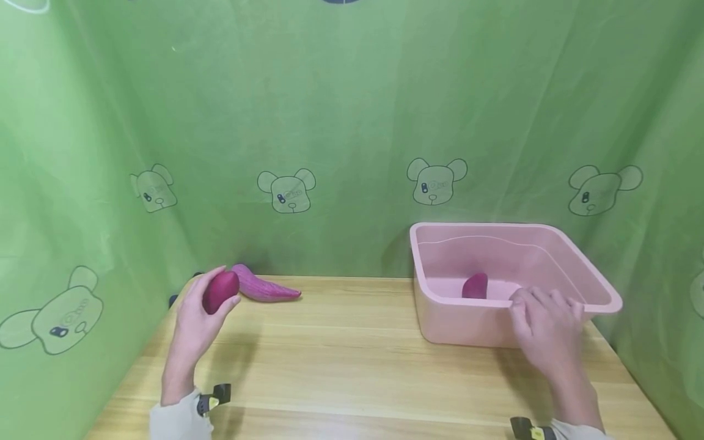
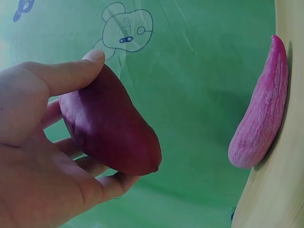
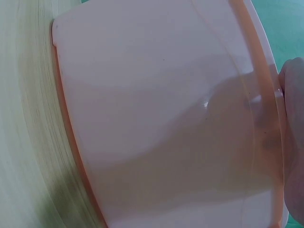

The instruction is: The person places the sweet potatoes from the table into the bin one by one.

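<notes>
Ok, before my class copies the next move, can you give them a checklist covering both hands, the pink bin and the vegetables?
1. Left grip secure on the held dark red vegetable: ok, thumb and fingers are round it.
2. Right grip on the pink bin: ok, it holds the near rim.
3. Space inside the bin: ok, bare floor shows beside the dark red piece in it.
4. Held vegetable above the bin: not ok, it is at the table's left side.
5. Long purple vegetable clear of the left grip: ok, the left wrist view shows a gap.
6. Bin's far base fully on the table: cannot tell, hidden.
</notes>
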`<state>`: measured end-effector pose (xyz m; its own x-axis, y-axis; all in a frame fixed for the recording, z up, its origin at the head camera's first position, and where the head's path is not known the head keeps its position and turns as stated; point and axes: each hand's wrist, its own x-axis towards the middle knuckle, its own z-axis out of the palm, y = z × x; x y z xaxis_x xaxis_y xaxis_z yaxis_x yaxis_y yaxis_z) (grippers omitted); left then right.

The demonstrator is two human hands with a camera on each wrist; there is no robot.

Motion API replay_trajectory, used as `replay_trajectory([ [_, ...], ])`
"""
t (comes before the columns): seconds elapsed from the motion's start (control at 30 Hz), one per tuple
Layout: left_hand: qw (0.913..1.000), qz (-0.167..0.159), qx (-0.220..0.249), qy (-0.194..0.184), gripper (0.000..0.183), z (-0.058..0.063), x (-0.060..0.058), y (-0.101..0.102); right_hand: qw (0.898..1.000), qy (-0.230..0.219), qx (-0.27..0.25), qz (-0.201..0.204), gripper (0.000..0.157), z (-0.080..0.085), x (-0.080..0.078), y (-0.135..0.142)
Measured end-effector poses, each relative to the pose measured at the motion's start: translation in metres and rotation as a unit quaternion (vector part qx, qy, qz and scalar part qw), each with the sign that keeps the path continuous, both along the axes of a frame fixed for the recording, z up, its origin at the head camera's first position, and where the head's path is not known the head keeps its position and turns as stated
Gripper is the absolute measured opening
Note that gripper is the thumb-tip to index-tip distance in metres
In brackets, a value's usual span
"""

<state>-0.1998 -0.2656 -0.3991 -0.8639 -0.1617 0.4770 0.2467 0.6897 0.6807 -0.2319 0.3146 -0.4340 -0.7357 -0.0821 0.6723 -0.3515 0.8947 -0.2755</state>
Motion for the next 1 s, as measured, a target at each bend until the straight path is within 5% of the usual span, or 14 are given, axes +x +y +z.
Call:
replay_trajectory([
  [1.0,0.9992,-0.025,0.008,0.03,0.062,0.002,-0.007,0.022,1.0,0.013,0.0,-0.001,0.025,-0.002,-0.001,0.0],
])
